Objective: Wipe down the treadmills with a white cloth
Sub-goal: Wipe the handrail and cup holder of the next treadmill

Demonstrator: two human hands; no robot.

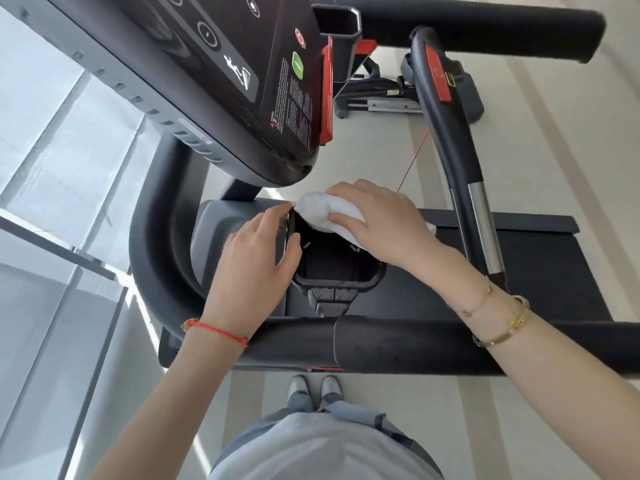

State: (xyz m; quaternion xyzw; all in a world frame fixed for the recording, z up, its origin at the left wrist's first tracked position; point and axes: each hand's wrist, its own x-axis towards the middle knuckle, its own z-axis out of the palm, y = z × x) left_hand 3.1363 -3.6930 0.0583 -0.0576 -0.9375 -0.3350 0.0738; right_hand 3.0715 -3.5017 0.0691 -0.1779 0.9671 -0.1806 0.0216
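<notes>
Now right hand point(377, 223) presses white cloth point(325, 213) into cup holder point(337, 282).

We see a soft, fluffy white cloth point(323, 211), a glossy black plastic console point(242, 74), a matt foam-like handrail point(398, 344), and a polished metal band point(485, 230) on the right handle.

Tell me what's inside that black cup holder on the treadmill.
The black cup holder shows only a dark, bare bottom. Its far rim is covered by the white cloth under the right hand; the left hand grips its left edge.
</notes>
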